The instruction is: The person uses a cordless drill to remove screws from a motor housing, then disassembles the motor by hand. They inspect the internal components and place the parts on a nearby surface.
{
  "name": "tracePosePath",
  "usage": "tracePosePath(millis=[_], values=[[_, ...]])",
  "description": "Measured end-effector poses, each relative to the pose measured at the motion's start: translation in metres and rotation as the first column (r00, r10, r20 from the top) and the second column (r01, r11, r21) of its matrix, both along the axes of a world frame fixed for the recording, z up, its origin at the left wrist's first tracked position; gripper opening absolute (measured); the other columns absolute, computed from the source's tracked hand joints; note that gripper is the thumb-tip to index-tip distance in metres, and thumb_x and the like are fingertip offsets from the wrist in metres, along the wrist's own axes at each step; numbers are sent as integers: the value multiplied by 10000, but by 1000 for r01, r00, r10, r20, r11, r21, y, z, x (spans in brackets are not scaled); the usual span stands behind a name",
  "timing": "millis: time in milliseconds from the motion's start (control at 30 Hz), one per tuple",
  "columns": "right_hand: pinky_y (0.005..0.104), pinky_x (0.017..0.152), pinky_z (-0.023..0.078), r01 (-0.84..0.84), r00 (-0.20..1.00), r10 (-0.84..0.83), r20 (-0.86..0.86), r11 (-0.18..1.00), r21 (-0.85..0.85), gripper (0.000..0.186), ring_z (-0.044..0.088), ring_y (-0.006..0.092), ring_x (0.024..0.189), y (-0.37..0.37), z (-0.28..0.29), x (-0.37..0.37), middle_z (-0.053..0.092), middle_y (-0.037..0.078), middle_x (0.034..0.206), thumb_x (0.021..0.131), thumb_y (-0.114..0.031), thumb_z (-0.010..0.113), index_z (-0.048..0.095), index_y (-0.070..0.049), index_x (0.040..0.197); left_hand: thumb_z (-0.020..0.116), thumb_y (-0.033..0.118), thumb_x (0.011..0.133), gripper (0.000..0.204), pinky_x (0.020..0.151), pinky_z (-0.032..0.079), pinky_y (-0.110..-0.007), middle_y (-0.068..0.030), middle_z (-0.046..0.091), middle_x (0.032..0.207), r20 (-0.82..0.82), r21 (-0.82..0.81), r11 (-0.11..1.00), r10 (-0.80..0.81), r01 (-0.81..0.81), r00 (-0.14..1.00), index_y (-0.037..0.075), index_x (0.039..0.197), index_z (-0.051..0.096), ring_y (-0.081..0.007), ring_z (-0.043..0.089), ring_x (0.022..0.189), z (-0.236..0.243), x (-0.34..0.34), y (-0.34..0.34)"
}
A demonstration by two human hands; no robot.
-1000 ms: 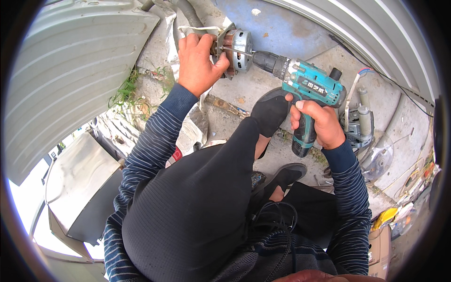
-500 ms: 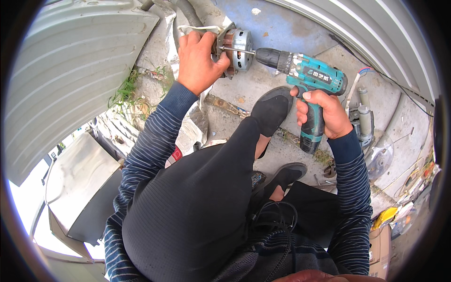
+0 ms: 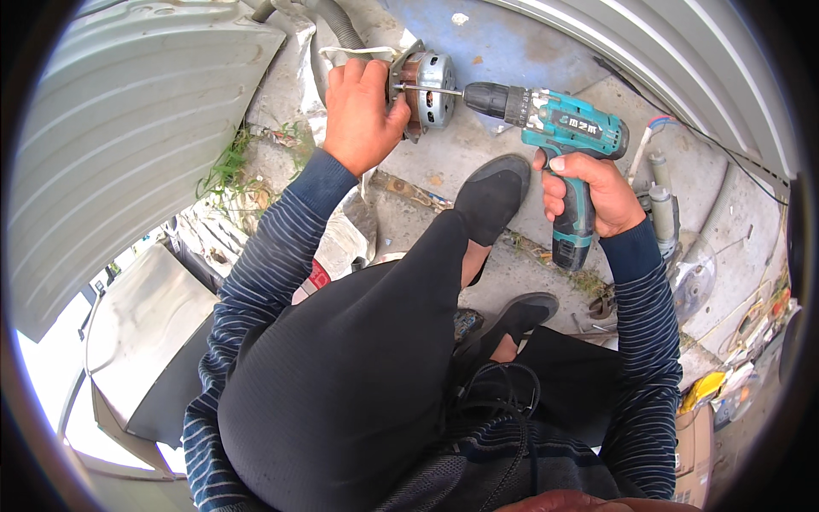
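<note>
At the upper middle, my left hand (image 3: 363,111) grips a small electric motor (image 3: 433,90) with a silver housing, a copper-brown middle and a metal bracket. My right hand (image 3: 589,188) is closed round the handle of a teal and black cordless drill (image 3: 572,128), its thumb and index finger by the trigger. A long thin bit (image 3: 454,93) runs from the drill's chuck along the motor's side to the bracket, near my left thumb; its exact tip is hard to make out.
Corrugated metal panels (image 3: 128,145) curve at left and upper right. A grey hose (image 3: 341,26) lies behind the motor. My black shoe (image 3: 490,196) rests on concrete below. Pale cylinders with wires (image 3: 661,218) stand at right; a metal box (image 3: 145,328) sits lower left, weeds (image 3: 226,166) beside it.
The drill and my right hand have moved rightward and slightly upward, and the drill lies more level, with more of the bit showing. My left hand stays on the motor.
</note>
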State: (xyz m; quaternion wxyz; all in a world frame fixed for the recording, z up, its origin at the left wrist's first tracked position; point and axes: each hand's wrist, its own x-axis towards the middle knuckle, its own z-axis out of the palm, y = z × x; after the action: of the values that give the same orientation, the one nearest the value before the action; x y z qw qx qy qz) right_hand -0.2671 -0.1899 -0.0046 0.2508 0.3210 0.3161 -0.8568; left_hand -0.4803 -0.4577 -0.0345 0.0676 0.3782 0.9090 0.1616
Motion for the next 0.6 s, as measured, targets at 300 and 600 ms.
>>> tracePosePath(millis=[300,600], values=[[313,584,530,-1,1000,1,28,1000,20,209,615,160,593,-2,3,-1,624,40,733,932,-184,662,638,1,1025,745,177,799,386,905,438,-521,-176,586,1092,-16,8,999,-32,32,999,26,1131,620,-408,514,1053,3,0,-4],[314,585,527,-12,999,12,40,1000,-1,210,612,157,595,1,2,-7,620,35,730,934,-191,658,635,-1,1020,738,159,805,373,891,436,-520,-178,577,1098,-14,-2,1000,-31,31,999,23,1128,610,-405,510,1045,1,-1,0]])
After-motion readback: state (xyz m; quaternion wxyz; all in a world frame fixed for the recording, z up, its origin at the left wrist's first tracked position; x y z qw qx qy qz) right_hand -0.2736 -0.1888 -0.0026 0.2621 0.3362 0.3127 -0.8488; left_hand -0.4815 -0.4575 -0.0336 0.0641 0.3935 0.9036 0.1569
